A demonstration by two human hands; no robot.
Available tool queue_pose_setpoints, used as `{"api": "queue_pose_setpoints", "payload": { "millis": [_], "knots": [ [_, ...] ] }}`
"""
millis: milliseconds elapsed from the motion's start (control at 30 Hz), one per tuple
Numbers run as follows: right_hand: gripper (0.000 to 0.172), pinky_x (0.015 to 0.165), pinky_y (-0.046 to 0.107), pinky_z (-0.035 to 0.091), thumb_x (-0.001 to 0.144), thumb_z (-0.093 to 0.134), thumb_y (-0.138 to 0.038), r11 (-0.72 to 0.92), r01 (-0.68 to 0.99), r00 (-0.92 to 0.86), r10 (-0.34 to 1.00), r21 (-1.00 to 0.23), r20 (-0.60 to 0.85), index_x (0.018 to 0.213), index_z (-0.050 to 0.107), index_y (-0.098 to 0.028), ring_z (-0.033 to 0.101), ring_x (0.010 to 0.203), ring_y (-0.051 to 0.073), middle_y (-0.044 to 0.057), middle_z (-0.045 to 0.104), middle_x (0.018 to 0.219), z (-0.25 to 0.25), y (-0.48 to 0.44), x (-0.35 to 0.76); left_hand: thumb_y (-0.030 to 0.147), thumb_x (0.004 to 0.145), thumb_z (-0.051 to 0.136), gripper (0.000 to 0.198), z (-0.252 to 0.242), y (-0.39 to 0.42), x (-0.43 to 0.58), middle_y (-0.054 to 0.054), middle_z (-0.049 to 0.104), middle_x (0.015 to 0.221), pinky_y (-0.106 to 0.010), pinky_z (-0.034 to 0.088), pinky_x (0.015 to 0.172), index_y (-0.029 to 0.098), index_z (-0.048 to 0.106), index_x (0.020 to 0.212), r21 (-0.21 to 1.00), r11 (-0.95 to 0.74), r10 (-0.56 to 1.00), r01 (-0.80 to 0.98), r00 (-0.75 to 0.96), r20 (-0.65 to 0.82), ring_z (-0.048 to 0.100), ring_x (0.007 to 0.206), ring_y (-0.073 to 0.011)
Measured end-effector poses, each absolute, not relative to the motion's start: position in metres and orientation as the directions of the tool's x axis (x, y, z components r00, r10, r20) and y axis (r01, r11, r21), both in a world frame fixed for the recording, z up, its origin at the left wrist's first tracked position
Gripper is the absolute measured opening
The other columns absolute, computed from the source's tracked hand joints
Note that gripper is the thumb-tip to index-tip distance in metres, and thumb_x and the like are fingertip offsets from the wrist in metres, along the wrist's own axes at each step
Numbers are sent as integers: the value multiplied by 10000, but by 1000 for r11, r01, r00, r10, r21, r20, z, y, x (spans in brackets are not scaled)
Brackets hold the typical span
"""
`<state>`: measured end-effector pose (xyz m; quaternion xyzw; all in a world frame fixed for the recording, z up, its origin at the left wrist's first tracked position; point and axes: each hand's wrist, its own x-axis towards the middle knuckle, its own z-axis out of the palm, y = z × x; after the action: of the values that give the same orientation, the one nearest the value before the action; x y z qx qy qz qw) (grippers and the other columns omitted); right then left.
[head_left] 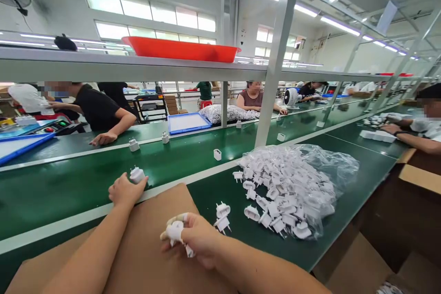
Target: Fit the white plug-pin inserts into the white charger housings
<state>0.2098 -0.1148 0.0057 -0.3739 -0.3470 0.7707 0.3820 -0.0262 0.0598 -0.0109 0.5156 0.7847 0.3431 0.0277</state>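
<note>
A long green conveyor belt (51, 197) crosses the view, with a green bench (213, 188) along its near side and a grey shelf (138, 72) above. Across the belt, a person in a black shirt (99, 108) leans in with one arm on the far bench. A sheet of brown cardboard (148, 220) lies under the wearer's forearms.

To the right of the cardboard, a clear plastic bag (344, 165) lies open on the bench, a big heap of white plugs (289, 188) spilling from it. On the shelf sits a red tub (182, 50). A blue-edged tray (188, 123) lies beyond the belt.

The left hand (126, 190) is at the belt's near edge, thumb and fingers around a white block (137, 174) with pins on top; whether it grips firmly I cannot tell. The right hand (195, 234), over the cardboard, is closed, pinching a white plug (175, 232) in taped fingers, with another small white piece (189, 251) below it.

Two loose plugs (222, 211) lie near that hand. Much seems left: the heap is large. Of the few blocks on the belt, a pinned block (133, 144) looks further along than a pinless block (217, 155).
</note>
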Motion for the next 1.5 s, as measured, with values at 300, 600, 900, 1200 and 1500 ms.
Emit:
{"api": "queue_pose_setpoints", "payload": {
  "millis": [300,600,900,1200,1500],
  "knots": [
    [653,572,235,412,518,912,-340,-271,-92,-382,898,-958,-217,1109,661,-216,545,636,112,-27,643,810,-24,-119,193,471,935,457,307,2,39,-15,-124,664,1012,-478,345,1096,207,554,812,395,-302,626,868,-132,769,582,1065,-295],
    [343,696,262,398,714,744,-300,312,430,-478,875,-847,80,1048,677,-261,519,762,146,-13,557,890,-5,-132,205,522,891,442,415,-11,45,-12,-74,629,714,-382,453,789,234,497,597,432,-381,866,817,153,476,580,869,-279],
    [254,674,246,387,753,731,-323,381,444,-565,822,-811,76,974,636,-240,492,740,131,-20,521,899,-7,-131,208,551,823,486,386,-23,51,-15,-58,656,844,-353,450,704,215,646,721,525,-383,914,760,230,333,609,793,-239],
    [352,722,264,421,814,710,-325,525,530,-639,764,-666,95,1149,641,-241,542,846,175,33,573,1032,-3,-136,211,538,843,486,380,-23,51,-16,-53,656,818,-341,429,689,223,626,685,487,-415,884,768,215,414,597,794,-234],
    [299,704,276,392,817,631,-140,593,667,-623,776,-452,99,1023,747,-323,533,904,194,28,587,989,19,-128,230,522,849,489,359,-21,50,-15,-44,653,811,-335,435,697,229,611,680,492,-409,878,768,184,443,605,796,-232]
  ]
}}
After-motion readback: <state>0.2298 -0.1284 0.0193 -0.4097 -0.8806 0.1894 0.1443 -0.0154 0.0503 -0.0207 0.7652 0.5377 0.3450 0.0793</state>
